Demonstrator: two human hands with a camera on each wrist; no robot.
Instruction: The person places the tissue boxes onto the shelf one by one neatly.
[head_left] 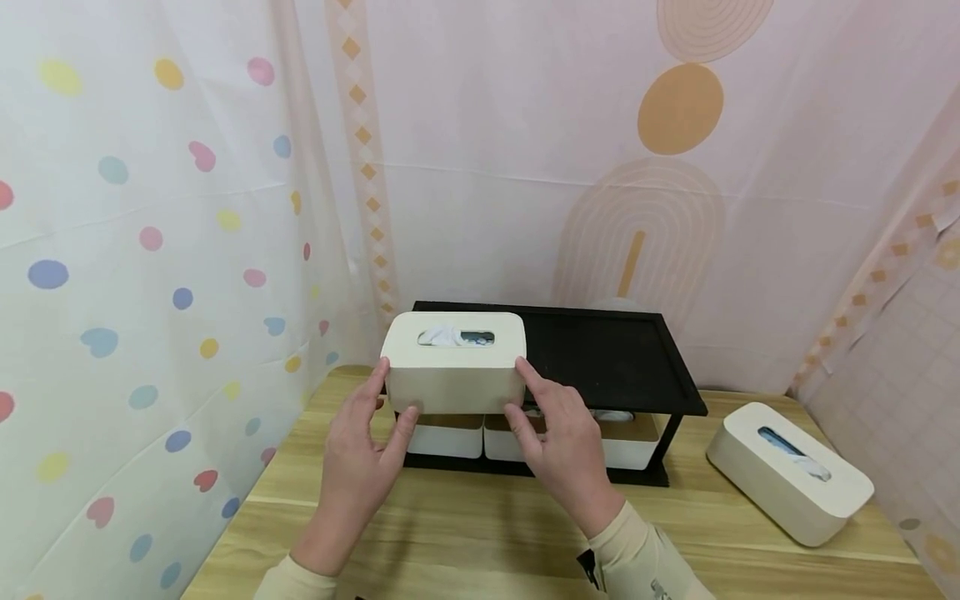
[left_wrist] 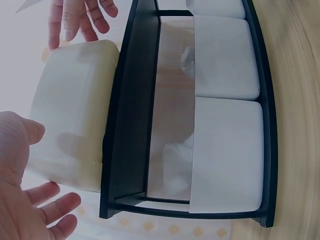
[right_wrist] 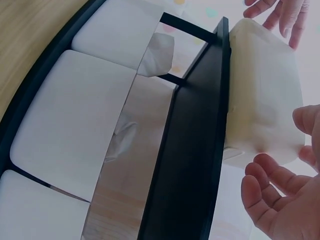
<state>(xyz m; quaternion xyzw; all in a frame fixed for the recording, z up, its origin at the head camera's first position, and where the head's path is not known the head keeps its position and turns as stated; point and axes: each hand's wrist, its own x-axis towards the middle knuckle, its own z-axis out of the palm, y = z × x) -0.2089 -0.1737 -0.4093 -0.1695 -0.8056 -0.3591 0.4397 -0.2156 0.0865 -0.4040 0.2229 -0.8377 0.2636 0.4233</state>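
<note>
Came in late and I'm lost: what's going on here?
A person has both hands, left and right, on a cream tissue box at the top left of a black rack. White boxes sit on its lower level. A second tissue box stands untouched on the wooden table, right of the rack.

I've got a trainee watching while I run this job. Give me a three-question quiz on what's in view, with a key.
1. True or false: the left hand and the right hand touch the same cream box.
2. Where is the other cream box? A: on the table, right of the rack. B: inside the rack. C: on top of the rack.
3. Fill in: the lower boxes in the rack have ___ fronts.

Key: 1 true; 2 A; 3 white.
</note>
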